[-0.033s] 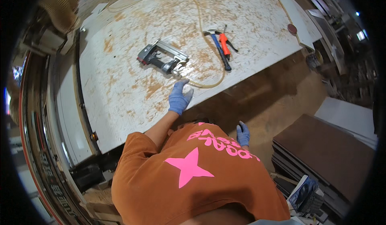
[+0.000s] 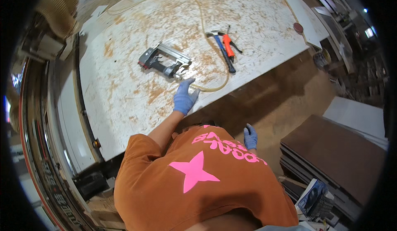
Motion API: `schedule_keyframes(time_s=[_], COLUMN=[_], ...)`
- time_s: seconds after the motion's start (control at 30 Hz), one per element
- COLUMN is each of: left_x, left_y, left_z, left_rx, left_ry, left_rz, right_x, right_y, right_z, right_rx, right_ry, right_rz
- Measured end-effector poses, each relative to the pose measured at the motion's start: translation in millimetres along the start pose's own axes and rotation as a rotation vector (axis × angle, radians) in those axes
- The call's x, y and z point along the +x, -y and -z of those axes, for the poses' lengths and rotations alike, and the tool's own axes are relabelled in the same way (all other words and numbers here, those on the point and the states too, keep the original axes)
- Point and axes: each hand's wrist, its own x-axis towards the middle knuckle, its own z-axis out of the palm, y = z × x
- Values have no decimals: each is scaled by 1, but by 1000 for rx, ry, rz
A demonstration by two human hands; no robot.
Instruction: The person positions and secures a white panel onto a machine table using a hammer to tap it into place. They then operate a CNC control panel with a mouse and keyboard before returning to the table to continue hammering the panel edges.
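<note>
Nearest to where I stand: an orange shirt (image 2: 240,181) with a pink star. To its right the gloved right hand (image 2: 250,137) hangs off the table's near side; its fingers look loose, but I cannot tell whether they hold anything. The gloved left hand (image 2: 184,98) rests at the near edge of the white table (image 2: 120,127), fingers spread, thumb apart, nothing in the grasp. Its tips lie just beside the hose (image 2: 215,89); contact unclear.

Just beyond the left hand, the nail gun (image 2: 162,67) lies on its side on the tabletop. Looks heavy and stiff, a metal body with a long silver rail; the dark grip between head and hose end seems the best hold. Hose looks light, bendy, likely to drag.

Right of the gun, a hammer (image 2: 223,53) and an orange air blower (image 2: 228,45) lie close together, inside the hose's bend, narrowing room that way. The near edge slants toward the far right, dropping to brown floor (image 2: 285,86). Wider room: left and far, over wood dust. Far right, a reddish disc (image 2: 298,27).
</note>
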Motion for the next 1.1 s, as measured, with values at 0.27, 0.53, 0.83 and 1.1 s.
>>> schedule_keyframes(time_s=[0.27, 0.53, 0.83, 1.1], left_x=[166, 238, 280, 293], left_y=[-27, -48, -27, -31], left_z=[-130, -191, -215, -251], left_rx=[76, 354, 516, -229], left_ry=[296, 352, 457, -131], left_rz=[178, 298, 586, 593], right_x=[24, 45, 84, 107], right_y=[11, -85, -130, -183], right_z=[19, 71, 181, 238], right_rx=[-10, 22, 204, 265], right_ry=[-117, -220, -317, -470], right_rz=[-104, -208, -354, -377])
